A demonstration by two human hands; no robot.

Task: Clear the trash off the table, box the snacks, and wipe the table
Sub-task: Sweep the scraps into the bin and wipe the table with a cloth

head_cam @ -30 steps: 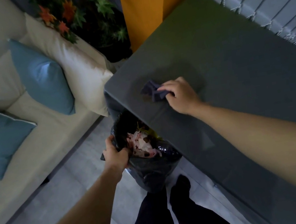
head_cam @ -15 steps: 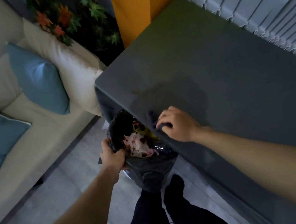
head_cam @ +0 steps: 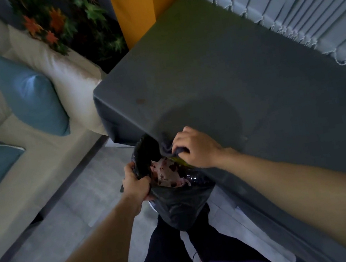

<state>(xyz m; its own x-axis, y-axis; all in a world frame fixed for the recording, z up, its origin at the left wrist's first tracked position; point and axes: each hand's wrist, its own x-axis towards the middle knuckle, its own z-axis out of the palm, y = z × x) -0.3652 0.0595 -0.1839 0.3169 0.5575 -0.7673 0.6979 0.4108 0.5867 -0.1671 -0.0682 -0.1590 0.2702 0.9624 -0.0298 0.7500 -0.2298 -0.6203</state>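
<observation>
Cloth swept to the table edge.
Your right hand, curled round the cloth, has dragged it in to the near edge, over the trash bag your left hand grips open; this pass looks done.

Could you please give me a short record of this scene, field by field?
left hand: grips the rim of the black trash bag, holding it open beside the table
right hand: grips a dark cloth at the table's edge, over the bag's mouth
bag contents: crumpled pink-and-white trash
table surface: grey cover, one small brown spot
</observation>
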